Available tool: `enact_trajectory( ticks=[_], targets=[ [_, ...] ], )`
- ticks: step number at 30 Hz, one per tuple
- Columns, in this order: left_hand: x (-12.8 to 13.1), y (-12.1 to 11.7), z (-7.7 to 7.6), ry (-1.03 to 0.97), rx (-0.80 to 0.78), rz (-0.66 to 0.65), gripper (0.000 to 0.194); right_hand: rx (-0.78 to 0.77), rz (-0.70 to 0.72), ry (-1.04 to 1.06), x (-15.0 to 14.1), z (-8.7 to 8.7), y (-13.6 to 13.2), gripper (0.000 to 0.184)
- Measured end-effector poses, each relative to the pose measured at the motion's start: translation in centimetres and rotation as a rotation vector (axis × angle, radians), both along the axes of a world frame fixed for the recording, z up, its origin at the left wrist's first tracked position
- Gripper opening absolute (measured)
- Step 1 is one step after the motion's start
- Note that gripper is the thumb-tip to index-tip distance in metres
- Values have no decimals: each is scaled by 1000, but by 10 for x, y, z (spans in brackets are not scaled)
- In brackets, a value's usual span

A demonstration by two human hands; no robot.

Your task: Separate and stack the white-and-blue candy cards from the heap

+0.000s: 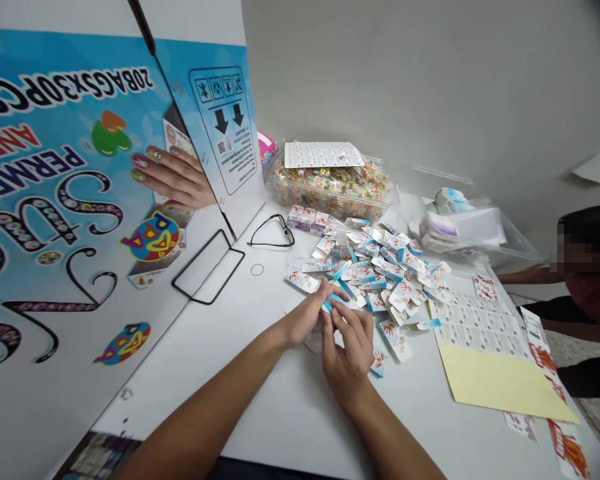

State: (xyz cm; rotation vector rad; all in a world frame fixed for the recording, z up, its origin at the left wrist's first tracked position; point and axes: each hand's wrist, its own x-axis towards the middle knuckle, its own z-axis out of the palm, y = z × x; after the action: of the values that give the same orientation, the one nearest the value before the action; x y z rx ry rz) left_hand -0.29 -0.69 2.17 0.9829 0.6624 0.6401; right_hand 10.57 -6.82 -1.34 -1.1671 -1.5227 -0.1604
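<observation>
Both of my hands meet over the table on one small blue-and-white candy box (329, 305). My left hand (307, 313) grips it from the left, fingers closed around its far side. From the right, my right hand (349, 337) pinches the near end with thumb and fingers. Much of this box is hidden by my fingers. Just beyond lies a heap of similar small boxes (360, 272), some with flaps standing open. One more box (396, 340) rests right of my right hand, and another (379, 363) lies partly beside it.
A big printed carton (100, 220) stands at left. Glasses (273, 233), a black frame (209, 267) and a rubber band (257, 269) lie near it. Behind are a tub of colourful packets (325, 190) and a clear tray (480, 233). Sticker sheets (505, 373) lie right; a person (590, 287) is beyond.
</observation>
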Motion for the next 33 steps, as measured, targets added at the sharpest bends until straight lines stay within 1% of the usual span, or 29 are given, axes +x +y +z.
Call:
enact_trajectory(
  ticks=[1,3,5,7,9,12,14,18,21,23,25,27,29,30,33],
  targets=[
    [0,0,0,-7,0,15,70,8,-15,-7,-2,-1,-1,37],
    [0,0,0,-19,4,38,73,-7,-4,-13,-3,-1,0,37],
    [1,1,-1,-7,9,26,75,-42,48,-19,0,0,3,31],
    [2,2,-3,13,9,-21,78,-77,102,-17,4,1,6,28],
    [3,3,-4,18,7,-50,79,-95,144,-17,7,2,8,31],
    [2,4,-5,18,0,-19,78,-89,200,-8,9,5,9,35],
    [1,6,-6,7,-24,-6,77,-109,221,49,8,8,9,29],
    [2,7,-11,-32,-93,-79,71,-203,207,176,8,11,9,14],
    [1,9,-13,6,-83,-91,71,-286,210,296,8,10,9,6],
    [-1,10,-11,21,-51,-110,74,-385,242,461,10,7,10,4],
    [-5,10,-7,0,-18,-136,78,-478,286,680,11,5,12,10],
    [-7,9,-4,-39,24,-151,80,-522,308,882,14,3,15,16],
    [-7,6,-1,-33,90,-144,74,-493,271,996,18,1,18,19],
    [-7,5,0,2,142,-118,71,-460,229,1022,20,1,20,20],
    [-2,0,0,154,358,57,60,-351,113,1040,27,0,24,19]
  ],
)
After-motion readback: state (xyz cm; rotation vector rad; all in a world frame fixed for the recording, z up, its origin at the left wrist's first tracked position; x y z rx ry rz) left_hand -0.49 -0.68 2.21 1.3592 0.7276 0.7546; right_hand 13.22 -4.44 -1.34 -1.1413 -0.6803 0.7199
